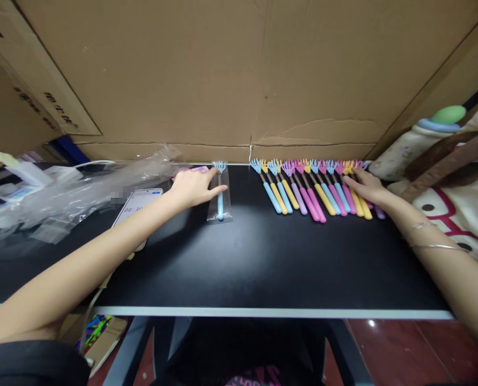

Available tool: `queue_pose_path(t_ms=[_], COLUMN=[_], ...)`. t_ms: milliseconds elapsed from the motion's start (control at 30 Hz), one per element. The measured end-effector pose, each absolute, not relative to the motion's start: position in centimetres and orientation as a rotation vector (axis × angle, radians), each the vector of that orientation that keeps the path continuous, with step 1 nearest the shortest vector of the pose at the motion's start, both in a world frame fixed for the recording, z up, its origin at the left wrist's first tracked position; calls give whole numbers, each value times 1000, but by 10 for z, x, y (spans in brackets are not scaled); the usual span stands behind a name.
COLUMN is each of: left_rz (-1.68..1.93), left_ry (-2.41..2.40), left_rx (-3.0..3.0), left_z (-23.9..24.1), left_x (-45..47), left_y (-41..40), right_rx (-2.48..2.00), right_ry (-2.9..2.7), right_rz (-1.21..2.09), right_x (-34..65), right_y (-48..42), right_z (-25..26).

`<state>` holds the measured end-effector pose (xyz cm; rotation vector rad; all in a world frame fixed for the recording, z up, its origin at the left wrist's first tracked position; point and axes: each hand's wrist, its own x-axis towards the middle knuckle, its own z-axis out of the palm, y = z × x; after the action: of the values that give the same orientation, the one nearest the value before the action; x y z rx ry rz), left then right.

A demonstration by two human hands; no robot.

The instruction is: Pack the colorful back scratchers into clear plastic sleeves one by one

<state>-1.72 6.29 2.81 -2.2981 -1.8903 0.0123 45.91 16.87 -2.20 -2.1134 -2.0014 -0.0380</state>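
Note:
My left hand [193,186] is open, thumb and fingers apart, at the left edge of a clear plastic sleeve. Inside that sleeve lies a light-blue back scratcher [220,201] with a hand-shaped head; my thumb reaches over its handle. Something pink and printed [201,169] shows partly from behind my left fingers. On the right, a row of back scratchers [299,195] in blue, yellow, purple and pink lies side by side, heads toward the back. My right hand [365,185] rests over the row's right end with fingers stretched out, covering part of the last ones.
Clear plastic bags [102,185] are heaped at the left, beside a phone [136,206] showing a timer. A cardboard wall [255,80] closes off the back of the black table [239,257]. At right stand a white bottle-shaped object [410,147] and a patterned cloth item [456,214].

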Motion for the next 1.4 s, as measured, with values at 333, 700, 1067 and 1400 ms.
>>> queue_pose_path(t_ms=[333, 700, 1067, 1400], left_rz=[183, 161, 49, -31], left_ry=[-1899, -1888, -1878, -1930], left_rx=[-2414, -2378, -2438, -2447], left_z=[18, 19, 23, 20], left_x=[-7, -13, -35, -49], left_y=[78, 57, 34, 26], right_rx=[-1896, -1800, -1777, -1699], right_ry=[-2264, -2345, -2317, -2247], right_rz=[10, 32, 125, 194], right_x=[437, 394, 317, 262], right_y=[160, 144, 127, 127], right_z=[-27, -30, -30, -34])
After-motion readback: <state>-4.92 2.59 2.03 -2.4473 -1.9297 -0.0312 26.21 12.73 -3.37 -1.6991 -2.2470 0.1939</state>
